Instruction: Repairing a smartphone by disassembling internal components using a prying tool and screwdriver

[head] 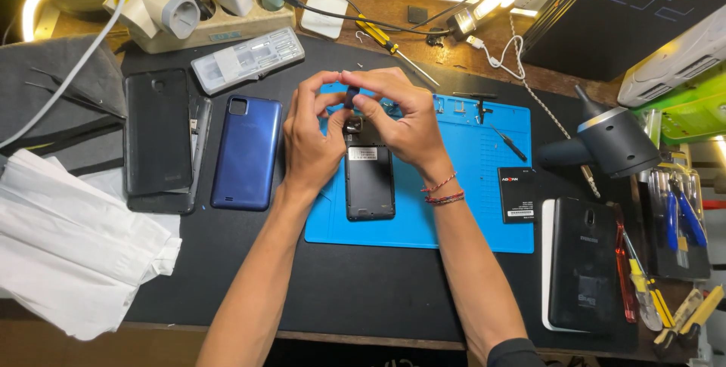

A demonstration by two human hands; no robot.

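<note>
Near the surface's left edge lie a black phone (157,134) and blue cover (246,152); mid-surface, left hand (311,134) and right hand (399,119) pinch a small dark part (351,96), mostly hidden by fingertips, above an opened phone (369,182) on the blue mat (469,185).

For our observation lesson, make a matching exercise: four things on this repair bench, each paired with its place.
1. opened phone
2. blue back cover
3. small dark part
4. loose battery

A. left of the blue mat
B. pinched between both hands
C. at the mat's right edge
D. on the mat, under the hands

Pairs: 1-D, 2-A, 3-B, 4-C
</note>
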